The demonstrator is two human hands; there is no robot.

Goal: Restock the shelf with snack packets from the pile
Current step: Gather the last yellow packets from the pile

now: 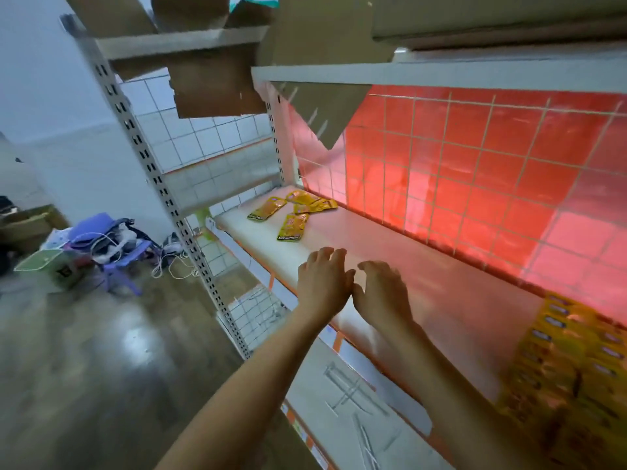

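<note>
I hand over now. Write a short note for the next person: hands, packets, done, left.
Left hand: open, empty, over the white shelf board.
Right hand: open, empty, beside it.
Loose yellow foil snack packets lie scattered at the shelf's far left end.
Neat rows of yellow packets sit at the right end.
Done: those rows.
Left: probably moving the loose packets into the bare middle.

Yellow snack packet (292, 227), bottom strip, perhaps "KONCHEX", blurred
</note>
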